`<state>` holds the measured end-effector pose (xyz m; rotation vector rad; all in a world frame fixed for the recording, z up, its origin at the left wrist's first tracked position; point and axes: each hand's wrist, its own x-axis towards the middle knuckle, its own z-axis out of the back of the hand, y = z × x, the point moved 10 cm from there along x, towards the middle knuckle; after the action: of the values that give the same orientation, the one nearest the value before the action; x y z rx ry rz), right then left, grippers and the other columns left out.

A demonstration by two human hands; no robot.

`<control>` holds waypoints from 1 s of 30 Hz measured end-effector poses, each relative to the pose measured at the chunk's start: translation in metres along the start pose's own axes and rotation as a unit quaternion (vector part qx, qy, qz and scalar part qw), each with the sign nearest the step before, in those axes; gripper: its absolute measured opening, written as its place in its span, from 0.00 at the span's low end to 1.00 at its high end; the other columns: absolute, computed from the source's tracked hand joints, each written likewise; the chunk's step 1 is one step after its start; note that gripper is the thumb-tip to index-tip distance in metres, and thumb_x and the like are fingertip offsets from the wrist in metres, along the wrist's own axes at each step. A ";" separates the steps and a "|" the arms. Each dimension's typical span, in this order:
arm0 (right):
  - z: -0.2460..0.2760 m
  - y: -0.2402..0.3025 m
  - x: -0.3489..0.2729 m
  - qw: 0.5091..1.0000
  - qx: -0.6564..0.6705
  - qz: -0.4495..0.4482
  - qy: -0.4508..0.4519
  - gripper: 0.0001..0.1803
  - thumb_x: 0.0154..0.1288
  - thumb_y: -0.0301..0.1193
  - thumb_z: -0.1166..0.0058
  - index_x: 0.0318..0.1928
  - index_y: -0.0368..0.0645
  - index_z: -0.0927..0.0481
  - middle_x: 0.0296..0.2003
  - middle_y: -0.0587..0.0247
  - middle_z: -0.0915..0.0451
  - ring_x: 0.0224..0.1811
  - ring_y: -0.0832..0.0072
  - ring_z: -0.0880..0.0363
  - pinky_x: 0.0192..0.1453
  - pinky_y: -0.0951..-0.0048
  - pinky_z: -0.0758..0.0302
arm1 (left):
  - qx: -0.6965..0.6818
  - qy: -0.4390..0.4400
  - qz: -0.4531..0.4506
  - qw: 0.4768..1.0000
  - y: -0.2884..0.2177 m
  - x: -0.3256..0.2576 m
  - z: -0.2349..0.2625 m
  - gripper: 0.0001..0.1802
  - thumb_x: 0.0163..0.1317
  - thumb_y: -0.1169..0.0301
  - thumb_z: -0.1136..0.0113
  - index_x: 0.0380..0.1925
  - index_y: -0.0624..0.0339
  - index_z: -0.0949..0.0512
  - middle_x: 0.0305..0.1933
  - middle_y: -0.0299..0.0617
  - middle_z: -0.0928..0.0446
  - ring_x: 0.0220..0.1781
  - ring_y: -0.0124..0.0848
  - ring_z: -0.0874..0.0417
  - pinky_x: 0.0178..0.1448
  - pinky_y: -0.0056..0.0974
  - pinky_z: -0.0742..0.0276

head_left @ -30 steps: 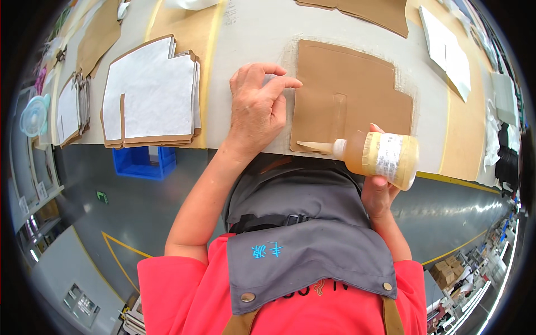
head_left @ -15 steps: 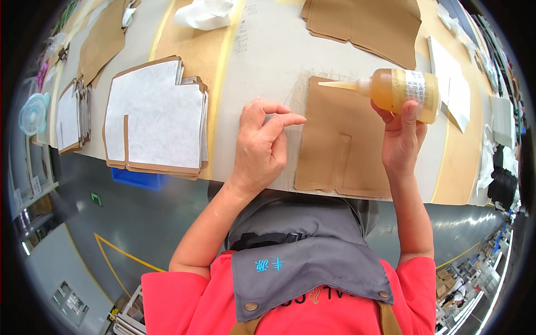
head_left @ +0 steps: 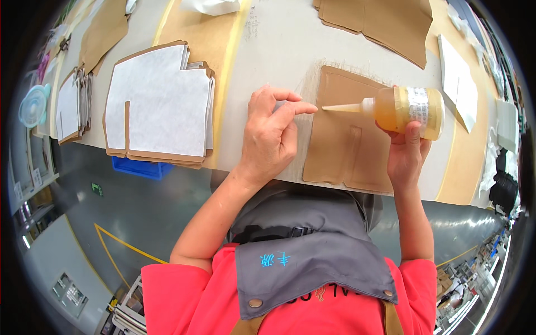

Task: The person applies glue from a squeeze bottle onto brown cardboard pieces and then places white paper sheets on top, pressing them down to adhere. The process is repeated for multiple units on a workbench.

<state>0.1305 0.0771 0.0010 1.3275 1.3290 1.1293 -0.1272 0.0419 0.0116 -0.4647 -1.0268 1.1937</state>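
Observation:
My right hand (head_left: 406, 159) is wrapped round a squeeze bottle (head_left: 399, 111) of amber liquid, tilted onto its side. Its long pale nozzle points left, its tip over the left part of a brown leather-like panel (head_left: 329, 148). That panel lies on the table before me and has a raised slot-shaped outline near its front edge. Just left of the panel, my left hand (head_left: 272, 137) is closed, thumb tucked in and two fingers reaching toward the nozzle tip. A greyish bit shows between those fingers; whether it is held is unclear.
A stack of white-faced brown panels (head_left: 162, 103) stands on the left, a smaller stack (head_left: 68, 111) beyond it. More brown panels (head_left: 385, 25) lie at the far side. White sheets (head_left: 460, 84) rest at right. A blue bin (head_left: 142, 167) sits below the table edge.
The bottle has dipped slightly, bringing its nozzle tip lower over the panel. My left hand has shifted right, its fingertips now near the panel's left edge and the nozzle. The view has shifted a little.

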 end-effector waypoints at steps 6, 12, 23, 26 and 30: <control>-0.001 0.002 -0.031 1.000 -0.009 0.002 0.009 0.40 0.73 0.48 0.40 0.72 0.36 0.37 0.67 0.48 0.28 0.68 0.63 0.27 0.69 0.58 0.28 | -0.022 -0.007 0.022 0.999 0.003 -0.001 0.000 0.22 0.52 0.90 0.48 0.39 0.54 0.14 0.44 0.42 0.25 0.47 0.43 0.26 0.68 0.51 0.31; 0.001 0.000 -0.056 1.000 -0.021 0.013 0.012 0.44 0.68 0.50 0.35 0.73 0.36 0.38 0.67 0.41 0.28 0.70 0.58 0.29 0.74 0.57 0.32 | 0.027 -0.004 0.012 1.000 0.000 0.000 0.001 0.22 0.59 0.90 0.50 0.41 0.54 0.13 0.47 0.39 0.23 0.48 0.35 0.24 0.43 0.36 0.25; -0.014 0.009 -0.098 0.987 -0.083 0.073 0.114 0.61 0.47 0.60 0.23 0.72 0.43 0.42 0.68 0.47 0.30 0.69 0.55 0.27 0.71 0.50 0.30 | 0.025 -0.012 0.006 1.000 0.000 -0.002 0.003 0.21 0.58 0.89 0.49 0.40 0.54 0.13 0.46 0.39 0.24 0.47 0.37 0.24 0.54 0.42 0.28; -0.004 0.012 -0.105 0.980 -0.122 0.086 0.133 0.62 0.45 0.61 0.23 0.72 0.47 0.44 0.67 0.46 0.30 0.69 0.53 0.27 0.70 0.49 0.28 | 0.035 -0.003 0.008 0.999 0.001 -0.003 0.003 0.21 0.60 0.90 0.50 0.40 0.55 0.13 0.46 0.39 0.23 0.48 0.36 0.23 0.46 0.37 0.24; 0.061 0.014 -0.104 0.994 0.011 0.000 -0.112 0.51 0.63 0.67 0.42 0.72 0.41 0.36 0.68 0.47 0.29 0.69 0.60 0.27 0.65 0.59 0.22 | 0.043 0.010 0.017 0.999 -0.003 0.000 -0.003 0.20 0.60 0.90 0.51 0.40 0.57 0.14 0.46 0.41 0.23 0.50 0.39 0.22 0.52 0.39 0.24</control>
<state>0.1929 -0.0264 0.0050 1.4242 1.1788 0.9369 -0.1230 0.0414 0.0128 -0.4274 -0.9491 1.2555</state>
